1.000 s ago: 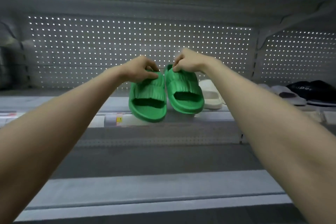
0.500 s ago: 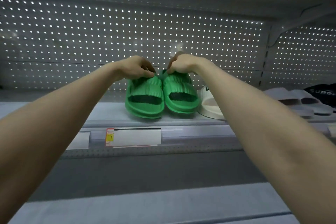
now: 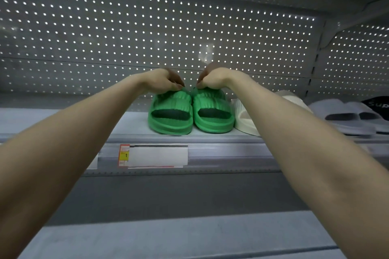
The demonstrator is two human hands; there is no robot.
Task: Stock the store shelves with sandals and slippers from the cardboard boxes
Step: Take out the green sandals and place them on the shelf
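Green count: two, the left green slipper and the right green slipper, side by side with their inner edges touching.
Where the pair is: soles down on the shelf, toes just behind its front edge and heels toward the perforated back panel.
Left hand: one, reaching in over the front edge; its fingers are curled and pressed together, pinching the ribbed top of the left green slipper's strap.
Right hand: one, level with the other hand; its fingers are curled in the same way and pinch the top of the right green slipper's strap.
Gap between the hands: small, and the knuckles do not touch.
Cream slipper: one toe shows plainly, just beside the right green slipper. The right forearm covers the rest, and whether the cream shape beyond the arm is a second slipper cannot be told.
Grey slippers: two, close together, farther toward the shelf's right end.
Black slipper: one in view at the right end, cut off by the frame, with white letters "Sup".
Price tag: one clear label on the shelf's front rail, below the left green slipper, with a yellow patch and the figure 1 at its left end.
Lower shelf: one, pale, beneath both forearms.
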